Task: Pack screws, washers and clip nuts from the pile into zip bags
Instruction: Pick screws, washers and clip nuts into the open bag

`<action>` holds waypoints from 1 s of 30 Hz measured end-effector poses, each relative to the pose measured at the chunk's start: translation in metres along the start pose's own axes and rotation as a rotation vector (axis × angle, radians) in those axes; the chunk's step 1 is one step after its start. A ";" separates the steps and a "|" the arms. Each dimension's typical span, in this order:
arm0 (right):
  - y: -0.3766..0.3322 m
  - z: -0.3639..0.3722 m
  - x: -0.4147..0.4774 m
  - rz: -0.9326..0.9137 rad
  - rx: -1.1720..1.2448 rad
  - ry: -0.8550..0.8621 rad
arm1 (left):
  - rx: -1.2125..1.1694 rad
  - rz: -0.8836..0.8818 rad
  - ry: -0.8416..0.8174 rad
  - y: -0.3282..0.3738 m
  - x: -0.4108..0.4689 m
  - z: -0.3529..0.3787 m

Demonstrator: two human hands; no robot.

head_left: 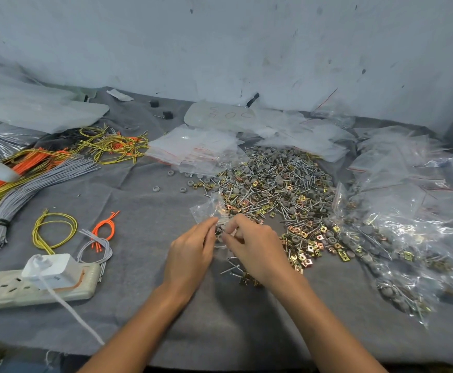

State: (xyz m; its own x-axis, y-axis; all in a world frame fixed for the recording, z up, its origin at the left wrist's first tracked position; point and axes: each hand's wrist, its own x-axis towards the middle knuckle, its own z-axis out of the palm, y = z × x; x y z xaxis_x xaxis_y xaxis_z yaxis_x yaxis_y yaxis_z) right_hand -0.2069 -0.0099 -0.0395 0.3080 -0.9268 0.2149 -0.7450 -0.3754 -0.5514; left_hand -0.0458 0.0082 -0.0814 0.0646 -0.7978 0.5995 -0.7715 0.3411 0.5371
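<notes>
I saw the left hand (190,254) and right hand (252,246) meet at the table's centre, both pinching a small clear plastic zip bag (212,211) whose body rose toward twelve o'clock. I could not tell whether the right fingers also held a part. The mixed pile of silver screws, grey round washers and brass clip nuts (274,189) lay just beyond, at one o'clock. A few loose screws (230,269) sat under the right wrist. I judged that the thin film could slip or its mouth fall closed, spilling parts onto the grey cloth (139,305).
</notes>
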 end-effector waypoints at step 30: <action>0.030 -0.021 0.006 0.057 -0.223 -0.247 | -0.022 0.000 -0.009 0.002 0.001 -0.003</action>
State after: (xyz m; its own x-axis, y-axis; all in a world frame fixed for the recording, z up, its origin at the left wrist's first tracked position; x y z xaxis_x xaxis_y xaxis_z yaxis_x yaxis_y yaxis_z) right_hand -0.2403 -0.0269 -0.0376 0.3755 -0.9264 -0.0279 -0.8681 -0.3410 -0.3608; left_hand -0.0454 0.0100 -0.0779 0.0583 -0.8023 0.5941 -0.7576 0.3520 0.5497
